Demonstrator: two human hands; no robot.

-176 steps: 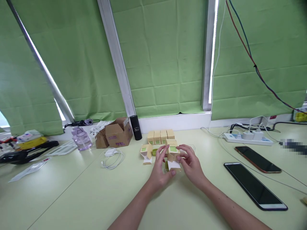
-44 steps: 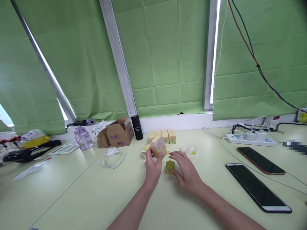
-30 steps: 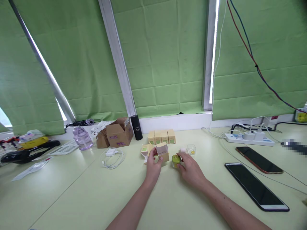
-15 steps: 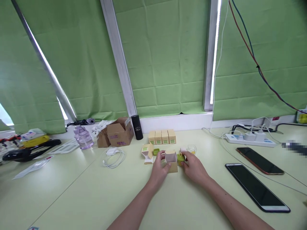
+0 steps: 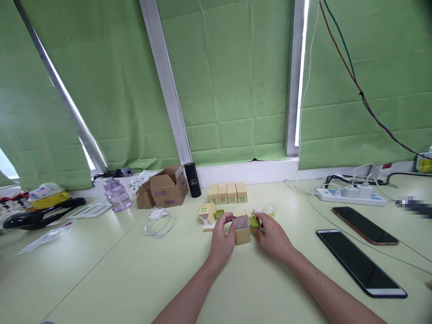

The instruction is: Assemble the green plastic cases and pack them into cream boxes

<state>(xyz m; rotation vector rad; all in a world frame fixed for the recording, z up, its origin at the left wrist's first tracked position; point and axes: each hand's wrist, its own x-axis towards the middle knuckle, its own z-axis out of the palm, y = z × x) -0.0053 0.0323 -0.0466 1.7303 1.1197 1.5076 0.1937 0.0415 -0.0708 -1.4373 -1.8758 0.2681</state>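
Note:
My left hand (image 5: pixel 223 237) grips a small tan carton (image 5: pixel 242 232) standing on the table with its top flaps open. My right hand (image 5: pixel 272 232) pinches a small green jar (image 5: pixel 254 221) right beside the carton's open top. Behind them, a row of several closed tan cartons with green labels (image 5: pixel 227 192) stands near the window sill. Another opened carton (image 5: pixel 206 214) lies to the left with a green jar (image 5: pixel 219 213) next to it. A small clear cup with something yellow (image 5: pixel 270 209) sits just behind my right hand.
Two phones (image 5: pixel 360 264) (image 5: pixel 364 225) lie at the right, with a power strip (image 5: pixel 351 196) and cables behind. At the left are a brown cardboard box (image 5: pixel 168 190), a black cylinder (image 5: pixel 192 179), a white cable (image 5: pixel 159 222), a purple bottle (image 5: pixel 116 194) and clutter.
My left hand set the open carton upright on the table. My right hand picked the green jar off the table and brought it to the carton's open top.

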